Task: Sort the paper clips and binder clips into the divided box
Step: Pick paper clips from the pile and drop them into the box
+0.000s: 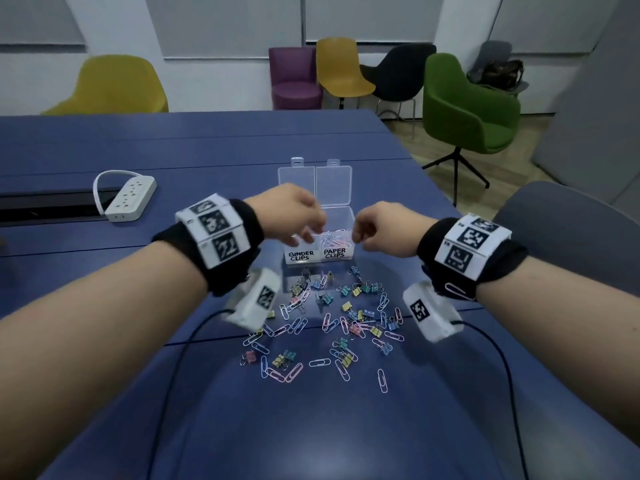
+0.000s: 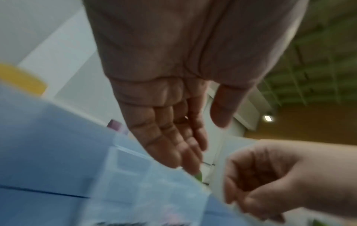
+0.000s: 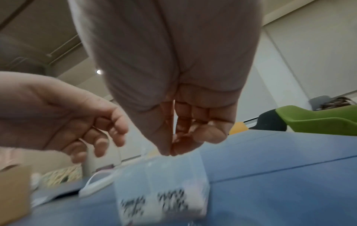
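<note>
A clear divided box [image 1: 318,256] stands on the blue table [image 1: 207,140], lid [image 1: 315,181] open at the back. Its front is labelled BINDER CLIPS on the left and PAPER CLIPS on the right. The right compartment [image 1: 336,239] holds pastel paper clips. My left hand [image 1: 301,233] hangs over the left compartment, fingers straight and palm bare [image 2: 201,145]. A small green blur [image 2: 199,176] shows below its fingertips. My right hand [image 1: 358,235] hovers at the right compartment, thumb pressed to curled fingers [image 3: 170,151]; no clip shows between them. Mixed paper clips and binder clips [image 1: 332,317] lie scattered nearer me.
A white power strip [image 1: 130,199] lies at the left beside a dark cable slot. Black wrist cables [image 1: 180,358] trail over the near table on both sides of the clips. A grey chair back [image 1: 571,220] stands close at the right, and coloured chairs stand beyond the table.
</note>
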Tool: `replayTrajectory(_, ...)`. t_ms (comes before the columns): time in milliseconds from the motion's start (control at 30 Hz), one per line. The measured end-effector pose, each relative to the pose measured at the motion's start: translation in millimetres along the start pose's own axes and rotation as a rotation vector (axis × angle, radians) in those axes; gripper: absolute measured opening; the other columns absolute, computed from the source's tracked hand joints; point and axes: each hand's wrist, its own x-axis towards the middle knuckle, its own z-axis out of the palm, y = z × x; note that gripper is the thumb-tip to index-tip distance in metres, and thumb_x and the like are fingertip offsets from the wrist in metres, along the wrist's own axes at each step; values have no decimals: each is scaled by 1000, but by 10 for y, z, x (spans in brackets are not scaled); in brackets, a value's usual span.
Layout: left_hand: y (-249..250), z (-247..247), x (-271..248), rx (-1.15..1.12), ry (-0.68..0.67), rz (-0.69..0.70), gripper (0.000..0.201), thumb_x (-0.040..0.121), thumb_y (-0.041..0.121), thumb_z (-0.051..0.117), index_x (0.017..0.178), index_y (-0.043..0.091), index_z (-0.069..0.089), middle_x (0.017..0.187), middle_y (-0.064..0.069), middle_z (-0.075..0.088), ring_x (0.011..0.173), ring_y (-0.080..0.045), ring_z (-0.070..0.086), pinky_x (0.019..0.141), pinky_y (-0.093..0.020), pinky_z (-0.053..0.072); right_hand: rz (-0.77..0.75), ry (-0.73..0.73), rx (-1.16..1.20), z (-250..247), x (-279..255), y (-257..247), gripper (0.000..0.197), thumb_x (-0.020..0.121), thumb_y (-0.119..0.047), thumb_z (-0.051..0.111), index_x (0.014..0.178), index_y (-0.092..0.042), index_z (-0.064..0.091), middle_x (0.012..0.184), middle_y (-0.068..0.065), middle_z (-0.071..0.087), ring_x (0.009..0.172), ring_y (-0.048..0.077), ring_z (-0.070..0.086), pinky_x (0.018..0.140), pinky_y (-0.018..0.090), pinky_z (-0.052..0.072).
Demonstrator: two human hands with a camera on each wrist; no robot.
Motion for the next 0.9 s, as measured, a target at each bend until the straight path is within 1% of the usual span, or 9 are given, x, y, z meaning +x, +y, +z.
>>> replayTrajectory(100,-309,-38,-245,329,-92,13,11,89,14,60,78,17,62,78,-3,67,65,-14,61,60,-26,52,-81,-81,-65,221,-63,-158,19,86,-7,56,97,-14,70,86,-3,60,82,15,54,74,22,40)
replayTrajectory(233,-573,9,-461,742,-188,-13,8,75,21,74,76,23,66,64,13,60,63,-6,56,60,-19,43,-158,-166,-125,539,-37,-414,27,89,-3,52,106,-14,70,107,4,69,94,20,62,82,25,48)
replayTrajectory(333,-709,82,-555,801,-232,-20,25,68,28,80,89,26,67,75,12,63,72,-11,58,68,-22,46,-183,-215,-246,736,25,-532,35,86,1,48,112,-14,68,115,9,66,107,29,60,92,36,51)
replayTrajectory(400,-796,139,-583,849,-221,7,45,65,41,80,106,28,65,87,9,59,81,-14,55,71,-25,45,-230,-192,-327,812,45,-561,31,85,-1,49,107,-11,69,111,12,64,106,32,58,91,41,51)
replayTrajectory(467,-852,194,-593,895,-188,50,56,65,53,76,115,30,62,91,9,50,87,-15,52,70,-26,41,-239,-161,-357,819,44,-570,28,87,-6,50,106,-11,69,111,11,59,108,31,55,91,42,50)
replayTrajectory(533,-880,241,-598,906,-172,83,55,68,56,72,115,30,61,94,7,44,94,-17,53,73,-28,42,-237,-159,-382,810,26,-576,27,88,-8,50,107,-13,70,114,10,57,110,30,53,92,42,49)
replayTrajectory(633,-866,270,-621,954,-155,108,46,72,55,69,110,30,64,101,6,49,102,-19,55,83,-35,47,-246,-170,-393,830,-23,-560,25,86,-8,54,103,-15,71,114,8,56,111,29,52,91,43,50)
replayTrajectory(767,-846,319,-638,1002,-105,176,37,73,50,70,102,29,66,96,10,46,103,-16,54,80,-31,33,-309,-207,-400,865,-189,-523,29,86,-8,56,107,-22,70,118,3,53,113,26,46,94,41,45)
replayTrajectory(900,-848,343,-595,949,-123,202,41,72,45,74,109,31,63,108,11,60,109,-14,54,86,-32,29,-382,-217,-349,873,-286,-543,32,85,-7,54,110,-22,68,118,3,56,114,25,46,96,43,43)
